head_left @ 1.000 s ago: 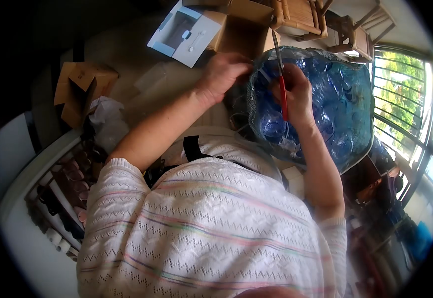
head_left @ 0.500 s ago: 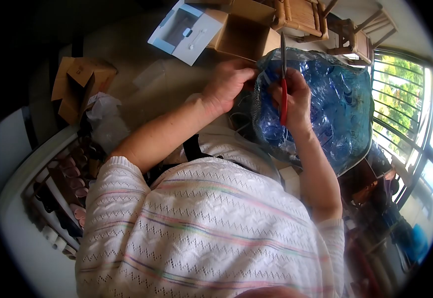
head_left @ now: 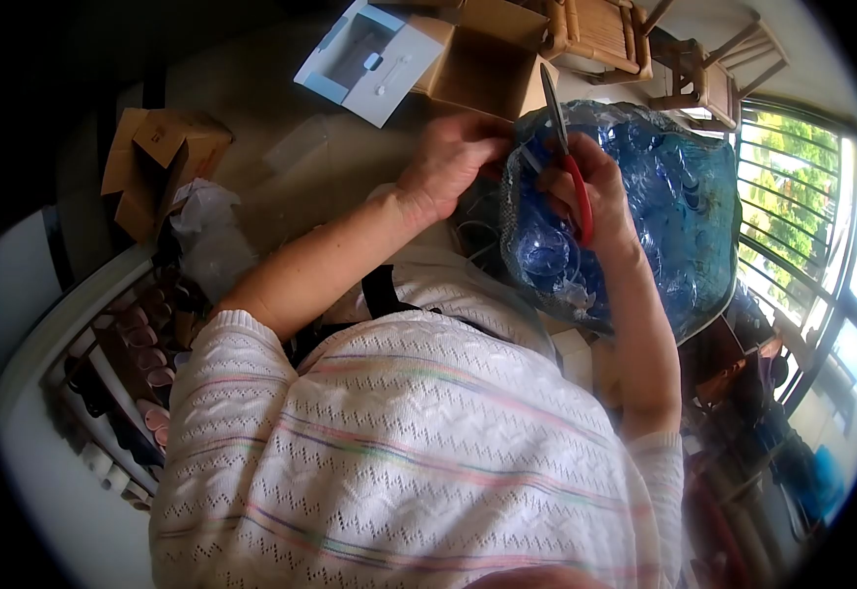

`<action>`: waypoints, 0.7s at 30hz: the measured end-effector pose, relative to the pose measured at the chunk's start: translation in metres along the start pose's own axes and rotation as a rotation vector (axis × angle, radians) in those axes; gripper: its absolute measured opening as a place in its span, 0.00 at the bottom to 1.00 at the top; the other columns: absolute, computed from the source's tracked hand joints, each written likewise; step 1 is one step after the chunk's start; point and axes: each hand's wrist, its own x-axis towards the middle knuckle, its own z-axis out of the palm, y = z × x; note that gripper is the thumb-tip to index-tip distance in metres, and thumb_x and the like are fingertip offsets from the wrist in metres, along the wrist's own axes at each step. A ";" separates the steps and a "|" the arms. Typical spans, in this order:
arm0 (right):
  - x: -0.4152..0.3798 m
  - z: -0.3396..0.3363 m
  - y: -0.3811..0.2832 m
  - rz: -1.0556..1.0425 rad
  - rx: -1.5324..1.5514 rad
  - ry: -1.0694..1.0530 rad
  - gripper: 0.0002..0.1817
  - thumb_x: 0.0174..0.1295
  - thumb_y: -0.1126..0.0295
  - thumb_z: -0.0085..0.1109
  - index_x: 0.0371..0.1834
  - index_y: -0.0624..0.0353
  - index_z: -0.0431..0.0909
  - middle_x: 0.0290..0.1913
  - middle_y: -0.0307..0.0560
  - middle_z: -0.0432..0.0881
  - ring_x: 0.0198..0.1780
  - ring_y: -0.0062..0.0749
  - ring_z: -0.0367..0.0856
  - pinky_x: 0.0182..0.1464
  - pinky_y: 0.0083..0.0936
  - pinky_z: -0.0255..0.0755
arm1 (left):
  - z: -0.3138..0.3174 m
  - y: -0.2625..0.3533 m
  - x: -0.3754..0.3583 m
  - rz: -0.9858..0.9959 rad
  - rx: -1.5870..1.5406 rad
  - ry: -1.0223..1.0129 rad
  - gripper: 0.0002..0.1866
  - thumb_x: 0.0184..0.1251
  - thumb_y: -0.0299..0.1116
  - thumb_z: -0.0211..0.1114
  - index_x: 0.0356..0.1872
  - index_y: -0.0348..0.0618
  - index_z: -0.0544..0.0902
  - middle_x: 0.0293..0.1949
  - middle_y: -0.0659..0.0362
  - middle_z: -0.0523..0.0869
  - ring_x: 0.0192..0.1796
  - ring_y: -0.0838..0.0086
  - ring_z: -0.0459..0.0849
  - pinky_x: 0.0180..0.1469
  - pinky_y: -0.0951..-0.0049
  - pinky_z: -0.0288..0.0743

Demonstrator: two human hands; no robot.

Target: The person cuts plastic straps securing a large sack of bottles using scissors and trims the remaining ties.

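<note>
A large mesh bag (head_left: 689, 285) full of clear and blue plastic bottles (head_left: 635, 211) stands to the right of centre. My right hand (head_left: 593, 191) is over the bag's left side, closed around red-handled scissors (head_left: 578, 187), whose blades point up and away from me. At the bag's upper left edge is my left hand (head_left: 453, 162), its fingers pinched together near the rim. What those fingertips grip is too dark and small to make out.
An open cardboard box (head_left: 482, 64) and a white-blue box (head_left: 374, 64) lie beyond my hands. Another carton (head_left: 168, 162) and a crumpled plastic bag (head_left: 207, 231) are at the left. Bamboo chairs (head_left: 600, 34) stand at the back, and a shoe rack (head_left: 119, 373) lower left.
My right hand has shifted slightly right, and the scissors have tilted so the blades lean left. My left hand has hardly moved.
</note>
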 end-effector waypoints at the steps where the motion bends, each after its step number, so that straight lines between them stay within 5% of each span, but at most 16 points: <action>1: 0.001 -0.001 -0.001 0.015 -0.004 -0.011 0.17 0.51 0.80 0.58 0.46 0.65 0.71 0.24 0.39 0.77 0.18 0.13 0.67 0.19 0.10 0.60 | 0.001 -0.002 0.000 0.019 0.000 0.019 0.09 0.59 0.27 0.62 0.40 0.37 0.81 0.35 0.58 0.84 0.36 0.77 0.82 0.37 0.78 0.76; 14: 0.011 -0.014 -0.017 0.069 -0.074 -0.169 0.19 0.50 0.81 0.55 0.48 0.67 0.72 0.26 0.41 0.78 0.21 0.14 0.68 0.21 0.11 0.62 | -0.016 0.004 0.015 -0.141 0.023 -0.150 0.12 0.60 0.26 0.63 0.44 0.36 0.79 0.38 0.58 0.83 0.38 0.75 0.83 0.42 0.76 0.78; 21: 0.019 0.001 -0.003 -0.064 -0.189 -0.048 0.19 0.50 0.82 0.57 0.48 0.64 0.73 0.32 0.38 0.79 0.26 0.15 0.72 0.27 0.12 0.68 | -0.014 -0.011 0.017 -0.229 -0.262 -0.198 0.12 0.59 0.26 0.63 0.45 0.38 0.79 0.40 0.59 0.83 0.40 0.73 0.83 0.45 0.73 0.78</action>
